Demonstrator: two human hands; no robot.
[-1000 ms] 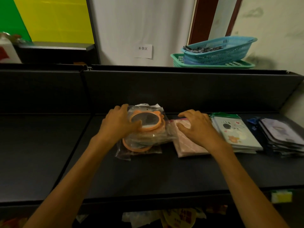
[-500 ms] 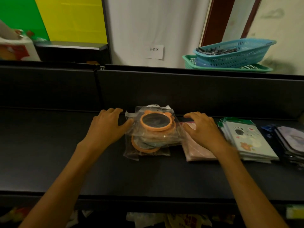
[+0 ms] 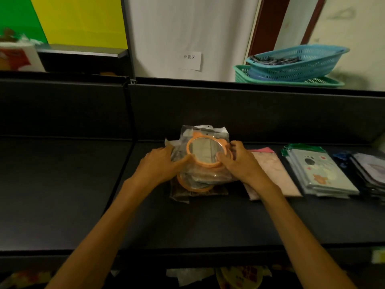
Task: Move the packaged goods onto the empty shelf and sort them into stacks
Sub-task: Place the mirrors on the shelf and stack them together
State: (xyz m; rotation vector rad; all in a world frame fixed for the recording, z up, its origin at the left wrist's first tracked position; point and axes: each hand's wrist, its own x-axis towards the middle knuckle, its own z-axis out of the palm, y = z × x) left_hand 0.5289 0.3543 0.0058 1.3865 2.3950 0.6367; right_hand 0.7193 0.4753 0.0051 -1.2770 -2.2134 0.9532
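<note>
Head view: both hands, left hand (image 3: 160,165) & right hand (image 3: 239,161), fingers curled on the orange mirror pkgs stack (image 3: 203,161) mid-shelf (image 3: 83,195), being squared up; three stacks at right look done, more pkgs seemingly below.

The head view is dim and warm-toned, darkest on the black shelf (image 3: 62,195), whose surface swallows nearly all detail. The far wall (image 3: 187,28) and the yellow panel (image 3: 83,19) are the brightest areas, so light seems to fall from above and behind the shelf. Soft glare sits on the mirror (image 3: 205,151) and its clear wrapping. The carton (image 3: 16,57) at far left is smeared by blur, and the edges of the frame are softer than its middle. Wide-angle distortion bows the shelf's back edge and leans the door frame (image 3: 264,26). Grain and colour noise show in the dark areas, and shadows under the forearms are faint.
</note>
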